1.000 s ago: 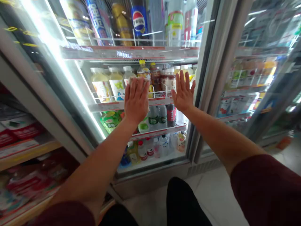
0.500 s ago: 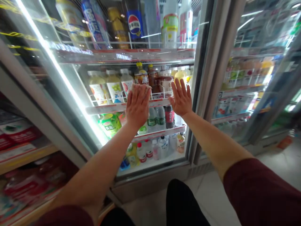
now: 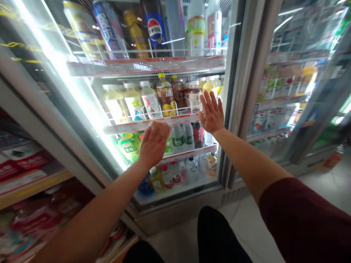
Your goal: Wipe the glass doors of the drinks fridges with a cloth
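My left hand (image 3: 154, 144) lies nearly flat against the glass door of a drinks fridge, over a thin pale pinkish cloth (image 3: 165, 126). Only the cloth's edge shows past the fingertips; the rest is under the palm. My right hand (image 3: 211, 114) rests on the same door near its right edge, fingers spread and holding nothing. Behind the glass, bottles of iced tea (image 3: 166, 95) and pale juice (image 3: 134, 100) stand on the middle shelf. Clear water bottles (image 3: 177, 138) are one shelf lower, right of my left hand.
A metal door frame (image 3: 245, 91) runs along the right, with another lit fridge of drinks beyond it. At lower left is an open shelf (image 3: 35, 187) with red packages. My knee (image 3: 212, 228) is close below the fridge base, above a tiled floor (image 3: 248, 223).
My left hand has slid down and slightly left over the glass with the cloth, uncovering the iced tea bottle. My right hand has stayed in almost the same place.
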Tool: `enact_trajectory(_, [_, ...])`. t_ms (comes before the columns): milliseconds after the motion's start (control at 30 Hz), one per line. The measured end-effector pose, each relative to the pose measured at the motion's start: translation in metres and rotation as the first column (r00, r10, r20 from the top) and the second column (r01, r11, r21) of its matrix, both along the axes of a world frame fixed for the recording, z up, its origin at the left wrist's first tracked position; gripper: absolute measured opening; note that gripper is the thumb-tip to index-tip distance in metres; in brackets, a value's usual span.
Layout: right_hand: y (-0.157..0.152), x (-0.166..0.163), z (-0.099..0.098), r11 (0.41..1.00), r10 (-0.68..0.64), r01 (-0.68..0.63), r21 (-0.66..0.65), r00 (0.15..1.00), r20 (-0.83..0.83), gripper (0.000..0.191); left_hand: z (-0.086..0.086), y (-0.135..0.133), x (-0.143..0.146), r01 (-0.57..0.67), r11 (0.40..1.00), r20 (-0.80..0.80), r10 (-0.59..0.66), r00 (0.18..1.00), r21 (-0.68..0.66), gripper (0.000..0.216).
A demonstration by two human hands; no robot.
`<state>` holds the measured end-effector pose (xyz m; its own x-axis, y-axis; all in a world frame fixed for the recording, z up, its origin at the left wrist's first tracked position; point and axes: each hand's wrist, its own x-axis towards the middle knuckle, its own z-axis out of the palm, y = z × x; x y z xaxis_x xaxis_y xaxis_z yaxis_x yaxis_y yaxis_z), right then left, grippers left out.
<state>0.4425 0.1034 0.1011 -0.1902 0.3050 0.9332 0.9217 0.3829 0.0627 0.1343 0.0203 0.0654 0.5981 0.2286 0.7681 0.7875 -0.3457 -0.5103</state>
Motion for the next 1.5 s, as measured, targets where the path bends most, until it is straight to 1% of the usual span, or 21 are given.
enact_trajectory(67, [-0.001, 0.0, 0.0, 1.0, -0.001, 0.001, -0.009, 1.0, -0.003, 0.065, -0.02, -0.004, -0.009, 0.042, 0.99, -0.279, -0.08, 0.957, -0.138, 0.064])
enact_trajectory(133, [-0.001, 0.0, 0.0, 1.0, 0.002, -0.002, -0.02, 1.0, -0.004, 0.066, -0.017, -0.006, -0.02, 0.023, 0.987, -0.321, -0.074, 0.944, -0.16, 0.067])
enact_trajectory(233, [-0.001, 0.0, 0.001, 1.0, 0.007, -0.007, -0.022, 1.0, -0.006, 0.066, 0.013, -0.004, -0.033, -0.018, 1.0, -0.04, 0.018, 0.999, 0.001, 0.064])
enact_trajectory(300, [-0.001, 0.0, 0.001, 1.0, 0.01, -0.01, -0.018, 1.0, -0.011, 0.067, 0.021, -0.004, -0.038, -0.066, 0.994, 0.133, 0.055, 0.99, 0.081, 0.064])
enact_trajectory(367, [-0.001, 0.0, 0.001, 1.0, 0.009, -0.01, -0.016, 1.0, -0.012, 0.067, 0.007, -0.006, -0.041, -0.098, 0.992, 0.181, 0.083, 0.98, 0.075, 0.066])
enact_trajectory(500, [-0.001, 0.001, 0.001, 1.0, 0.004, -0.005, -0.01, 1.0, -0.008, 0.068, -0.039, -0.013, -0.051, -0.031, 0.989, -0.059, 0.022, 0.998, -0.147, 0.06])
enact_trajectory(567, [-0.001, 0.001, 0.0, 1.0, 0.005, -0.005, -0.007, 1.0, -0.008, 0.069, -0.041, -0.016, -0.062, -0.039, 0.979, -0.05, 0.029, 0.998, -0.199, 0.058])
enact_trajectory(667, [0.0, 0.001, 0.0, 1.0, 0.011, -0.011, 0.001, 1.0, -0.015, 0.069, -0.026, -0.018, -0.08, -0.081, 0.988, 0.196, 0.106, 0.975, -0.131, 0.063])
enact_trajectory(733, [0.0, 0.001, 0.0, 1.0, 0.013, -0.013, 0.003, 1.0, -0.019, 0.069, -0.027, -0.021, -0.087, -0.107, 0.993, 0.319, 0.12, 0.94, -0.058, 0.072])
enact_trajectory(800, [0.001, 0.001, -0.001, 1.0, 0.014, -0.014, 0.002, 1.0, -0.02, 0.069, -0.045, -0.027, -0.089, -0.114, 0.993, 0.316, 0.119, 0.941, -0.036, 0.08])
enact_trajectory(867, [0.001, 0.001, -0.001, 1.0, 0.013, -0.013, 0.006, 1.0, -0.017, 0.07, -0.07, -0.034, -0.088, -0.1, 0.993, 0.242, 0.113, 0.964, -0.067, 0.084])
enact_trajectory(933, [0.001, 0.002, -0.002, 1.0, 0.009, -0.009, 0.017, 1.0, -0.013, 0.07, -0.085, -0.039, -0.09, -0.083, 0.991, 0.181, 0.101, 0.978, -0.101, 0.084])
enact_trajectory(1000, [0.003, 0.002, -0.003, 1.0, 0.005, -0.005, 0.031, 1.0, -0.012, 0.07, -0.079, -0.04, -0.095, -0.104, 0.989, 0.22, 0.124, 0.968, -0.1, 0.078])
enact_trajectory(1100, [0.005, 0.003, -0.003, 0.999, 0.017, -0.016, 0.046, 1.0, -0.009, 0.07, -0.047, -0.038, -0.107, -0.198, 0.976, 0.381, 0.219, 0.898, -0.093, 0.068])
enact_trajectory(1167, [0.007, 0.003, -0.004, 0.999, 0.029, -0.028, 0.044, 1.0, -0.009, 0.071, -0.038, -0.038, -0.11, -0.251, 0.961, 0.464, 0.275, 0.842, -0.113, 0.066])
enact_trajectory(1200, [0.008, 0.003, -0.004, 0.999, 0.034, -0.033, 0.041, 0.999, -0.011, 0.071, -0.043, -0.039, -0.11, -0.261, 0.957, 0.488, 0.291, 0.823, -0.13, 0.066])
enact_trajectory(1233, [0.008, 0.003, -0.005, 0.999, 0.036, -0.036, 0.037, 0.999, -0.014, 0.071, -0.055, -0.042, -0.107, -0.264, 0.952, 0.507, 0.306, 0.806, -0.155, 0.066])
enact_trajectory(1400, [0.007, 0.001, -0.005, 0.999, 0.023, -0.023, 0.032, 1.0, -0.021, 0.069, -0.169, -0.059, -0.092, -0.202, 0.923, 0.533, 0.357, 0.767, -0.327, 0.068])
enact_trajectory(1433, [0.006, 0.001, -0.005, 0.999, 0.019, -0.018, 0.031, 1.0, -0.02, 0.069, -0.182, -0.061, -0.093, -0.194, 0.915, 0.513, 0.363, 0.778, -0.355, 0.067])
enact_trajectory(1467, [0.006, 0.001, -0.005, 0.999, 0.015, -0.015, 0.03, 1.0, -0.018, 0.069, -0.186, -0.06, -0.095, -0.186, 0.913, 0.495, 0.359, 0.791, -0.364, 0.065])
enact_trajectory(1500, [0.006, 0.001, -0.005, 1.0, 0.013, -0.012, 0.028, 1.0, -0.017, 0.069, -0.181, -0.058, -0.099, -0.184, 0.913, 0.482, 0.353, 0.802, -0.363, 0.065])
